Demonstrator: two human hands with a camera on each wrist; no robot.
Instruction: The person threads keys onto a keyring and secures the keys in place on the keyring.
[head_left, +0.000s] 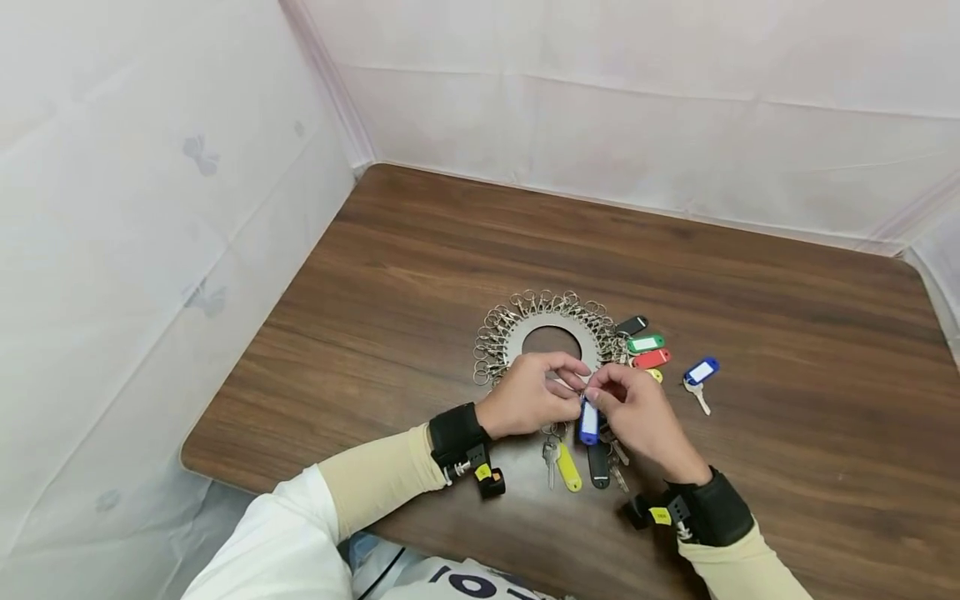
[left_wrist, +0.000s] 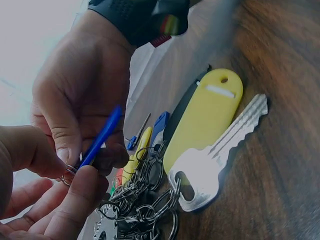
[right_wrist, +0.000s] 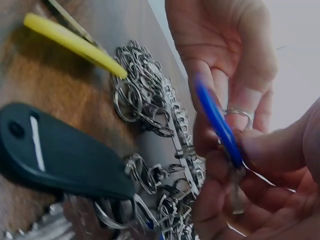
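Both hands meet over the near edge of a round metal disc (head_left: 525,332) rimmed with several snap hooks (head_left: 491,342). My right hand (head_left: 596,397) pinches a blue key tag (head_left: 588,421) (left_wrist: 102,136) (right_wrist: 216,121) between thumb and fingers. My left hand (head_left: 574,380) pinches the small split ring (left_wrist: 67,175) (right_wrist: 238,114) at the tag's top end. Just below the hands, a yellow tag (head_left: 568,468) (left_wrist: 205,117), a black tag (head_left: 598,463) (right_wrist: 60,155) and a silver key (head_left: 550,457) (left_wrist: 220,152) lie clipped to the hooks.
Black (head_left: 632,325), green (head_left: 645,342) and red (head_left: 650,359) tags fan out from the disc's right side. A separate blue tag with a key (head_left: 701,372) lies further right. The wooden table (head_left: 787,333) is walled by white sheeting on three sides.
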